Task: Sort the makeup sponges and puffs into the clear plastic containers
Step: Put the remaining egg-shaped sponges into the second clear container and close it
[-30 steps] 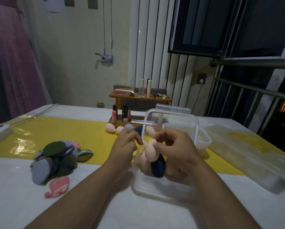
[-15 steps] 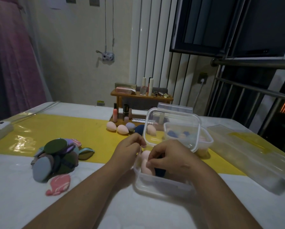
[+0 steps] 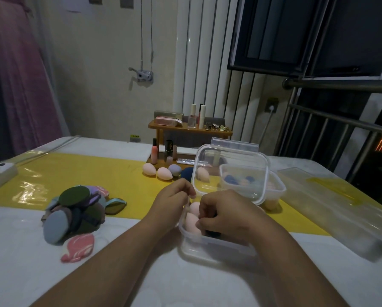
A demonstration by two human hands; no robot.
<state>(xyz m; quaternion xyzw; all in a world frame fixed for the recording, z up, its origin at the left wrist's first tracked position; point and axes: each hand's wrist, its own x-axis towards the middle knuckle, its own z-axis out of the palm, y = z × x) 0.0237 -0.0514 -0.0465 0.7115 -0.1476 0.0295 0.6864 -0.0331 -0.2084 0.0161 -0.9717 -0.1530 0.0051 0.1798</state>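
White cloth covers the table [image 3: 19,273] in front of you, with a glossy yellow strip [image 3: 86,173] running across it. A long clear tray [image 3: 340,209] lies at your right, well apart from your hands.

Both hands are at the near clear container [image 3: 216,249], whose lid [image 3: 229,160] stands up behind it. A second container [image 3: 274,191] sits just behind that lid with blue and pink sponges inside.

Your right hand [image 3: 229,213] reaches down into the near container, fingers curled and their tips pinching a pink sponge [image 3: 191,224] that lies against the left wall. Another pink sponge [image 3: 194,207] rests just behind it, and something dark blue [image 3: 212,233] shows under your palm. Your left hand [image 3: 172,200] is at the container's far left corner with its fingers curled in beside the lid's edge; you cannot tell whether it grips anything.

Well to your left lies a pile of flat puffs [image 3: 75,209] in green, blue and purple, with a pink patterned puff [image 3: 78,247] at its near side. Beyond your left hand, four loose sponges [image 3: 164,173] sit in a row on the yellow strip, below a small wooden stand [image 3: 190,130] of cosmetics.

A yellow tag [image 3: 135,136] on the wall carries marks too small to read.
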